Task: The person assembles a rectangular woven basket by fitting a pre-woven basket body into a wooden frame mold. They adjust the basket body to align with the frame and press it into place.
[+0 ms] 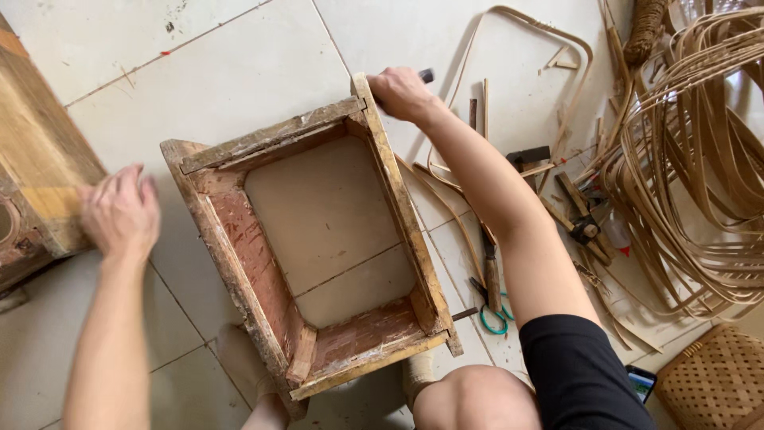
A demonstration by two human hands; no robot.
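My knee (477, 398) sat nearest, braced beside the open wooden frame (310, 247) standing on the tiled floor (239, 64). My right hand (402, 94) was clenched around a dark tool handle (426, 75) at the frame's far right corner; a slip there could have gouged the rail. My left hand (119, 213) hovered open, holding nothing, left of the frame, so the frame might have shifted.

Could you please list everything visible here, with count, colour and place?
open rectangular wooden frame: one, worn brown with reddish inner sides, centre, on the floor
pale tiled floor: off-white, underneath everything
brown wooden plank: one, left edge
coiled tan rattan strips: a bundle, right
green-handled scissors: one, right of the frame
woven tan basket: one, bottom right corner
left hand: one, blurred, at the plank's edge
right hand: one, closed around a dark object at the frame's far corner
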